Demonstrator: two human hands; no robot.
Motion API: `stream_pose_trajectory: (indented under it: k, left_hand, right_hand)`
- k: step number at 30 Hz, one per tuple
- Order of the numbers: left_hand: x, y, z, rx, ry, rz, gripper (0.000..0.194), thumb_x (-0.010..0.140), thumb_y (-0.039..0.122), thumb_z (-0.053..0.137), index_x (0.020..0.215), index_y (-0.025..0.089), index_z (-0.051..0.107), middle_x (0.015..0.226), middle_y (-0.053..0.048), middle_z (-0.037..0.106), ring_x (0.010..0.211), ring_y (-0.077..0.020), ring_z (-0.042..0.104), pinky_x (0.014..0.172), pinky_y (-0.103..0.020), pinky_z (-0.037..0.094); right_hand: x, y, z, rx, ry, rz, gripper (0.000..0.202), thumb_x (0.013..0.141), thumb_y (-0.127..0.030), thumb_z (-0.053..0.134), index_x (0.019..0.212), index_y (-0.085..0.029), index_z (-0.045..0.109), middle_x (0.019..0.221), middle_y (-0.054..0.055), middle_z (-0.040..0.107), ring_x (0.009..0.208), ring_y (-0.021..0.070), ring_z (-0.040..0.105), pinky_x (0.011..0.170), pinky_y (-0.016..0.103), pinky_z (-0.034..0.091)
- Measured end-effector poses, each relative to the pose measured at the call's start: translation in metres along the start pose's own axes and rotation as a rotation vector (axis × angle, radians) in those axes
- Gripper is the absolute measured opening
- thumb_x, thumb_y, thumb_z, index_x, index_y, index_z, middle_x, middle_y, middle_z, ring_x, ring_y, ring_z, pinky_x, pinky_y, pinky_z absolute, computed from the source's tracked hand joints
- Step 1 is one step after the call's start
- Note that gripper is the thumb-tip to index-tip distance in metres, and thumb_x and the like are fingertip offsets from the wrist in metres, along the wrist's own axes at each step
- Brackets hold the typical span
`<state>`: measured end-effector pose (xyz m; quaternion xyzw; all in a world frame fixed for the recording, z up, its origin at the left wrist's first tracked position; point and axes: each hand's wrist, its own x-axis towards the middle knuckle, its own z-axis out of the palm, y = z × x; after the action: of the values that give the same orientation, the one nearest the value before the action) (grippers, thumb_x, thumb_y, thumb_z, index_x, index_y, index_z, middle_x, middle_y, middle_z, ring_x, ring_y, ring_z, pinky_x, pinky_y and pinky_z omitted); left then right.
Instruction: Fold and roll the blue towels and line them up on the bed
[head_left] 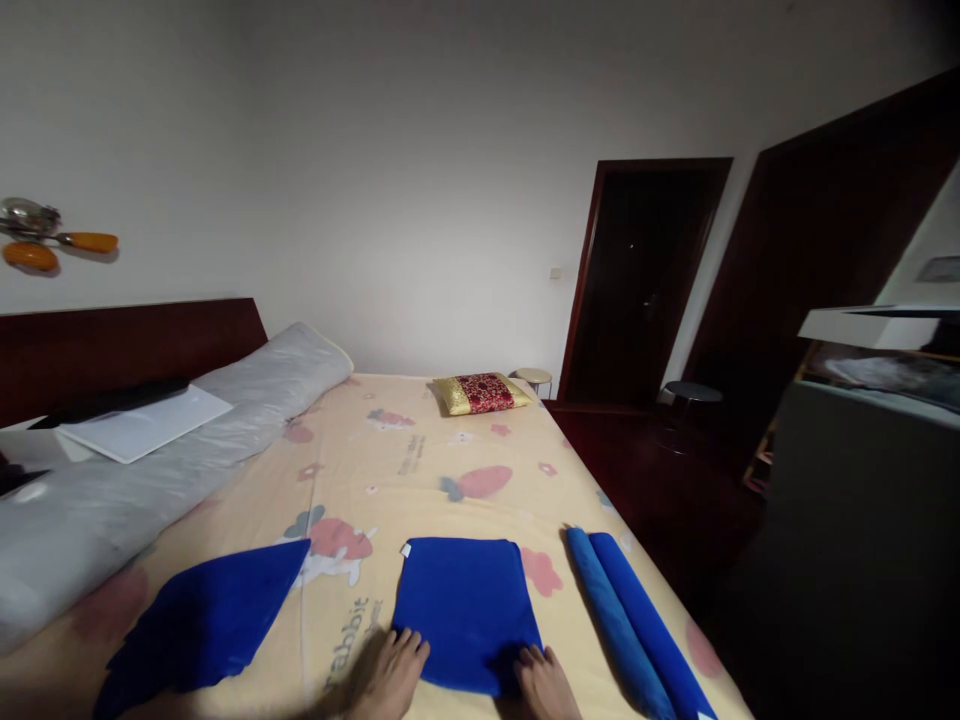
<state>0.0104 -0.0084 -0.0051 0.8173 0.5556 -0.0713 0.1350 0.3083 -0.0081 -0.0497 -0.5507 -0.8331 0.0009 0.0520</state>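
Observation:
A blue towel lies spread flat on the bed, with a small white tag at its far left corner. My left hand is at its near left edge, fingers curled onto the fabric. At the near right edge, the bent fingers of my right hand hold the cloth, their tips partly in shadow. Two blue towel rolls lie side by side to the right of my right hand. More blue cloth, loosely heaped with a pointed far corner, rests left of my left hand.
The bed has a cream sheet printed with rabbits and strawberries. A grey rolled quilt lies along the headboard, a white flat board on it. A red-and-gold pillow sits at the far edge. Stools stand near the door.

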Motion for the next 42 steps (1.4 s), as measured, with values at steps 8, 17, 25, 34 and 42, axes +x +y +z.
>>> stream_pose_trajectory:
  k: [8, 17, 25, 34, 42]
  left_hand:
    - [-0.013, 0.019, -0.017, -0.039, -0.109, -0.019, 0.054, 0.078, 0.011, 0.044, 0.131, 0.013, 0.053, 0.134, -0.019, 0.058, 0.129, -0.0319, 0.05, 0.11, -0.053, 0.035]
    - [-0.002, 0.042, 0.01, -0.187, -0.025, 0.223, 0.062, 0.075, 0.01, 0.042, 0.134, 0.027, 0.047, 0.143, -0.004, 0.05, 0.134, -0.0214, 0.041, 0.115, -0.04, 0.028]
    - [-0.015, 0.006, -0.034, -0.145, -0.139, 0.124, 0.063, 0.08, 0.028, 0.048, 0.142, 0.031, 0.039, 0.157, -0.003, 0.031, 0.142, -0.0259, 0.031, 0.114, -0.055, 0.026]
    - [-0.011, 0.003, -0.039, 0.009, -0.011, -0.029, 0.061, 0.076, 0.009, 0.044, 0.137, 0.015, 0.048, 0.147, -0.017, 0.045, 0.139, -0.029, 0.037, 0.115, -0.05, 0.027]
    - [-0.002, 0.017, -0.011, 0.092, -0.028, 0.012, 0.085, 0.069, -0.013, 0.021, 0.145, 0.021, 0.036, 0.153, -0.01, 0.037, 0.14, -0.023, 0.033, 0.113, -0.047, 0.034]
  right_hand:
    - [-0.006, -0.013, 0.006, 0.021, -0.16, 0.14, 0.049, 0.065, -0.034, 0.066, 0.111, -0.015, 0.069, 0.113, 0.017, 0.07, 0.108, 0.0352, 0.062, 0.101, 0.049, 0.042]
    - [-0.002, -0.031, 0.0, 0.066, 0.033, -0.318, 0.054, 0.083, -0.019, 0.051, 0.136, -0.029, 0.049, 0.131, 0.005, 0.062, 0.109, 0.0226, 0.064, 0.093, 0.034, 0.049]
    - [-0.006, -0.007, -0.012, 0.076, -0.21, 0.015, 0.066, 0.074, -0.011, 0.043, 0.139, -0.02, 0.047, 0.143, 0.012, 0.047, 0.129, 0.0302, 0.048, 0.104, 0.05, 0.044]
    - [0.0, -0.017, -0.013, 0.023, -0.179, 0.156, 0.067, 0.071, -0.011, 0.048, 0.138, -0.013, 0.047, 0.145, 0.02, 0.043, 0.133, 0.037, 0.043, 0.107, 0.059, 0.037]
    - [-0.001, -0.025, -0.001, -0.016, -0.047, 0.039, 0.053, 0.08, 0.0, 0.038, 0.119, -0.024, 0.065, 0.124, 0.012, 0.067, 0.113, 0.0262, 0.063, 0.098, 0.044, 0.048]
